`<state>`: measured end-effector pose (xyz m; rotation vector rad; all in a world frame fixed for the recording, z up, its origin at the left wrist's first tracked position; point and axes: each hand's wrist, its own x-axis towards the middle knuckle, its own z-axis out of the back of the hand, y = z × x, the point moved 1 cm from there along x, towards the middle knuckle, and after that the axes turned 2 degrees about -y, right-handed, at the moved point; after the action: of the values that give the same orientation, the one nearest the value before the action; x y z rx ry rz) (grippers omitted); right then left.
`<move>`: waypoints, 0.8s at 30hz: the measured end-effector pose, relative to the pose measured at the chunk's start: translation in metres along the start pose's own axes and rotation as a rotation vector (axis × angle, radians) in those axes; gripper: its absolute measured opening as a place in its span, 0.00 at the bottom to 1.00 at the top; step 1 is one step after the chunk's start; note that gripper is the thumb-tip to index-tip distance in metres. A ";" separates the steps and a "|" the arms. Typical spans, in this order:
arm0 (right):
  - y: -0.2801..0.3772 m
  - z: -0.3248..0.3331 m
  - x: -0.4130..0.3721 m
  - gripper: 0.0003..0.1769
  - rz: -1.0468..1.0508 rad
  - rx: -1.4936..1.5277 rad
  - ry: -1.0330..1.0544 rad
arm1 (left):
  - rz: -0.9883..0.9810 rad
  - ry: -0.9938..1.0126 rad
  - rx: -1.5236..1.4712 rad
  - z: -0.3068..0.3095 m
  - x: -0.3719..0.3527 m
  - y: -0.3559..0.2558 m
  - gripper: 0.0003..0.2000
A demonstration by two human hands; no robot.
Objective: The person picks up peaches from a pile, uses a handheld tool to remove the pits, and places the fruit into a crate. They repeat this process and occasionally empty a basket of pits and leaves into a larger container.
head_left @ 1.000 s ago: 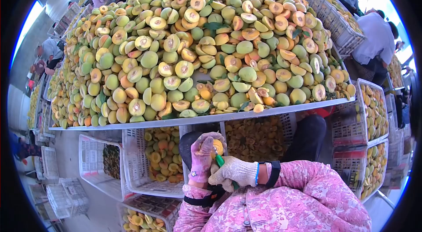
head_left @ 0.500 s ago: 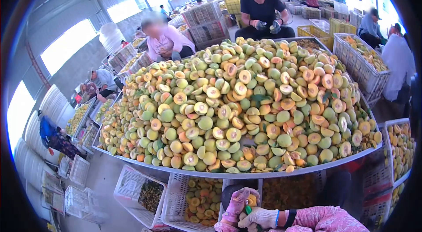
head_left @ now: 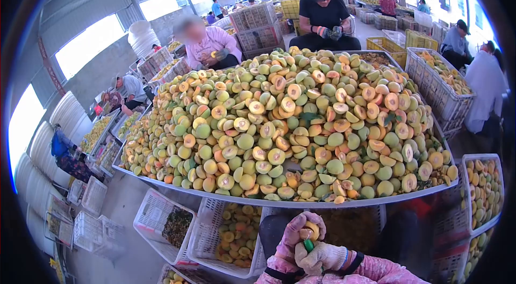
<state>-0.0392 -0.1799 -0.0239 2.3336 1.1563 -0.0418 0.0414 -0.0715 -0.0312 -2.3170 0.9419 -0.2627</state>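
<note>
Low in the head view, my left hand (head_left: 294,234), in a pink glove, is closed around a yellow peach piece (head_left: 311,228). Just below it, my right hand (head_left: 323,258), in a pale knit glove, grips a tool with a green handle (head_left: 308,245). The tool's working end meets the fruit, and its shape is hidden. Both hands are close together, in front of the near edge of a broad table (head_left: 252,201). A large heap of halved peaches (head_left: 290,128), green-yellow with orange flesh, covers that table.
Below the table edge stand a white crate of peach halves (head_left: 209,249) and a crate of dark scraps (head_left: 153,219). More fruit fills a crate at right (head_left: 500,198). Across the heap sit a person in black (head_left: 325,15) and a person in pink (head_left: 207,47). Stacked crates (head_left: 258,23) stand behind.
The camera view has shifted slightly, and the heap sits a little higher in it. My hands have risen somewhat, still holding the peach piece and the tool.
</note>
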 end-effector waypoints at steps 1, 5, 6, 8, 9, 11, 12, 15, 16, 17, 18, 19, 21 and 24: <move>0.006 -0.004 -0.008 0.11 0.030 -0.058 -0.029 | -0.006 -0.018 0.039 -0.007 0.005 0.001 0.23; 0.017 0.009 -0.051 0.12 0.032 -0.043 -0.064 | -0.140 -0.347 -0.064 0.012 0.025 0.016 0.26; 0.028 0.008 -0.056 0.12 0.011 -0.412 -0.293 | -0.147 -0.359 -0.176 0.017 0.025 0.016 0.24; 0.033 0.021 -0.052 0.14 0.105 -1.254 -0.723 | -0.169 -0.364 -0.163 0.025 0.019 0.014 0.20; 0.032 0.034 -0.046 0.16 0.252 -1.747 -0.910 | -0.158 -0.324 -0.183 0.018 0.016 0.008 0.18; 0.054 0.018 -0.041 0.18 0.156 -1.714 -1.011 | -0.156 -0.383 -0.100 0.011 0.010 0.006 0.18; 0.056 0.020 -0.036 0.16 0.199 -1.793 -1.019 | -0.155 -0.383 -0.093 0.013 0.008 0.008 0.18; 0.053 0.034 -0.017 0.12 0.269 -1.996 -1.016 | -0.165 -0.406 -0.040 0.018 0.002 0.009 0.16; 0.053 0.037 -0.013 0.11 0.249 -2.030 -1.017 | -0.171 -0.432 -0.012 0.021 0.000 0.012 0.16; 0.054 0.042 -0.009 0.11 0.227 -2.065 -1.024 | -0.177 -0.450 0.015 0.023 -0.001 0.014 0.15; 0.044 0.060 -0.002 0.10 0.345 -2.133 -1.030 | -0.161 -0.435 -0.034 0.020 -0.003 0.012 0.13; 0.039 0.066 0.003 0.10 0.325 -2.226 -1.032 | -0.165 -0.427 -0.005 0.017 -0.004 0.012 0.12; 0.045 0.042 0.005 0.10 0.078 -2.161 -1.072 | -0.129 -0.430 -0.030 0.026 -0.004 0.017 0.12; 0.044 0.042 0.010 0.10 0.111 -2.092 -1.025 | -0.100 -0.488 0.007 0.034 -0.005 0.022 0.14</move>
<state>0.0088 -0.2141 -0.0431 0.2687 0.0731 0.0189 0.0390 -0.0645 -0.0708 -2.2699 0.5798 0.2519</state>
